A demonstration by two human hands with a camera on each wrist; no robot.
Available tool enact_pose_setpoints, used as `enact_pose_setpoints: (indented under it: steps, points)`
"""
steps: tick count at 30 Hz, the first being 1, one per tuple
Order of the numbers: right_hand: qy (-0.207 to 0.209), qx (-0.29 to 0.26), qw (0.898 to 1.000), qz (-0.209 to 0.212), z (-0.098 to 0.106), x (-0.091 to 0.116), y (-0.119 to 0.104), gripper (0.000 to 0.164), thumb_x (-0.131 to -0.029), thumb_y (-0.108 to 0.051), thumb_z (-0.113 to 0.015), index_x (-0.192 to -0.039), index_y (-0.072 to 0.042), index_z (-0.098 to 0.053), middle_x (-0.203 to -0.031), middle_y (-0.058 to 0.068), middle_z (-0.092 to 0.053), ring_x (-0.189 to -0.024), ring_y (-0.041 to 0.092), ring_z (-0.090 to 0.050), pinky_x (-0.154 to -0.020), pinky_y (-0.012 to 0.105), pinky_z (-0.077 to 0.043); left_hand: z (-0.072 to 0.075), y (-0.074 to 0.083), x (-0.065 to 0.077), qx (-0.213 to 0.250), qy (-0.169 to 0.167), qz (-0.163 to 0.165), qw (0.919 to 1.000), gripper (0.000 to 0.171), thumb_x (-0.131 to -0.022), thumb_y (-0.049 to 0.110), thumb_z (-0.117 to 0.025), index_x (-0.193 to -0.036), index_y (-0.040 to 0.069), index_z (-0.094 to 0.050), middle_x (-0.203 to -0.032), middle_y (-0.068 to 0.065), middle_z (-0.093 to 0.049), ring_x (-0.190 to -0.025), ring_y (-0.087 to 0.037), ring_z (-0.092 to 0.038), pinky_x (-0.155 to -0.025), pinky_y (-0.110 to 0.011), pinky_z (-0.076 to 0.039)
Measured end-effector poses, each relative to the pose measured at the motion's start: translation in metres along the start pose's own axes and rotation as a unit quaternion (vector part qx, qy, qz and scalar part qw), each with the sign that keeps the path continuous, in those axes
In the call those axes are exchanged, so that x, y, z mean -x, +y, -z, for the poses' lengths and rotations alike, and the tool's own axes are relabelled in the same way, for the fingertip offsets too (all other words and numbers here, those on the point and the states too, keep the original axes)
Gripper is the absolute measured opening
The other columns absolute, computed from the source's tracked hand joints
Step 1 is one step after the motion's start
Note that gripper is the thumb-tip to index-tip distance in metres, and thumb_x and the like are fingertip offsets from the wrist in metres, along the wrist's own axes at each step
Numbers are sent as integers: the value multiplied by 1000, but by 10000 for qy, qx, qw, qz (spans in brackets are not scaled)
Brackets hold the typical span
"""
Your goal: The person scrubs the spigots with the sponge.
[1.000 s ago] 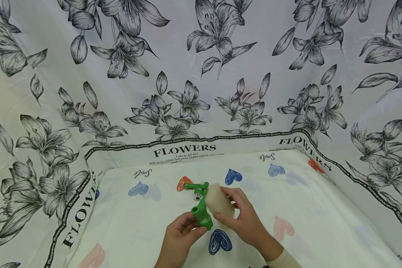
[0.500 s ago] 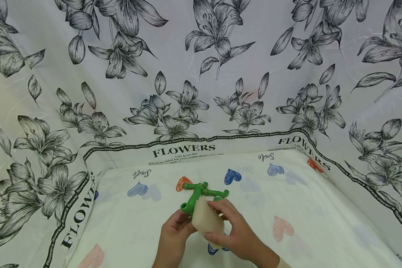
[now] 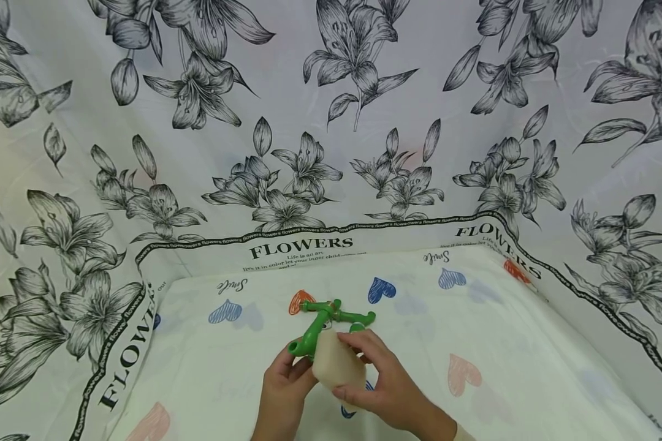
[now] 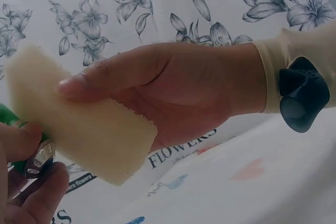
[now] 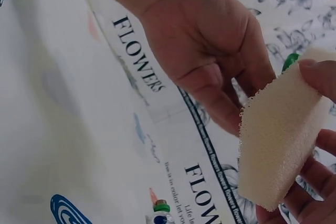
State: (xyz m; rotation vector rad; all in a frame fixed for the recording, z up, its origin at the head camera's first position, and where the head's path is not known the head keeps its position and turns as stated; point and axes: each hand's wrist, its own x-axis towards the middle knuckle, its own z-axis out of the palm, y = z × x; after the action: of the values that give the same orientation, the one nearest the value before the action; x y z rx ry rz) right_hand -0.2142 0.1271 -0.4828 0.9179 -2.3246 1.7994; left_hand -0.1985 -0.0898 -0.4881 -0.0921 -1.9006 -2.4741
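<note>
My left hand (image 3: 284, 386) grips a green tap (image 3: 310, 340), its hollow spout end pointing toward the lower left in the head view. In the left wrist view a shiny metal fitting (image 4: 39, 160) shows at the tap's end, between the left fingers. My right hand (image 3: 391, 392) holds a cream-coloured sponge (image 3: 336, 361), thumb on one side and fingers on the other. The sponge lies against the tap's near right side and hides part of it. In the right wrist view the sponge (image 5: 278, 140) covers most of the tap.
Beyond the hands, more green tap-like pieces (image 3: 355, 317) lie on the white cloth (image 3: 215, 361), printed with hearts. A flower-printed curtain (image 3: 287, 177) rises behind and along both sides.
The sponge has moved down and left, from the tap's far right side to its near side. The held tap has turned, its spout swinging left. The pieces on the cloth stay put.
</note>
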Motion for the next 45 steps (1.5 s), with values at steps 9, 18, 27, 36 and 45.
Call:
enact_pose_setpoints:
  steps: [9, 18, 27, 36, 45]
  points:
    - [153, -93, 9989, -429, 7, -6, 10, 65, -98, -25, -86, -156, -22, -57, -140, -2, -60, -121, 28, -60, -97, 39, -59, 0, 3, 3, -107, -498, -290, 9983, 53, -98, 2, -80, -147, -6, -60, -150, -26, -56, -127, -34, -68, -98, -49, -60]
    - [211, -175, 9972, -695, 11, -10, 18, 62, -99, -25, -84, -155, -23, -57, -138, -2, -60, -120, 28, -60, -97, 40, -59, 5, 4, 4, -389, -822, 152, 9957, 54, -103, 13, -78, -150, -4, -57, -150, -25, -58, -123, -36, -70, -102, -42, -59]
    - [145, -361, 9961, -793, 6, -9, 20, 59, -102, -24, -81, -155, -25, -57, -140, -1, -59, -121, 30, -59, -97, 40, -58, 1, 2, 0, -393, -421, 134, 9983, 52, -98, 14, -84, -144, -1, -65, -149, -20, -60, -128, -34, -67, -101, -39, -59]
    - [-107, -420, 9982, -418, 1, -5, 9, 57, -101, -22, -82, -153, -25, -60, -139, 1, -60, -121, 27, -61, -97, 39, -59, 1, -1, -3, -381, 60, -69, 9992, 61, -100, 11, -82, -152, -4, -55, -150, -22, -58, -132, -35, -64, -102, -36, -58]
    - [-148, -371, 9990, -195, 0, -4, 8, 59, -100, -23, -83, -154, -25, -59, -140, 2, -60, -121, 26, -61, -96, 39, -59, 1, -2, -3, -78, 43, -38, 10000, 65, -99, 5, -81, -154, -6, -49, -151, -24, -55, -133, -34, -63, -103, -37, -58]
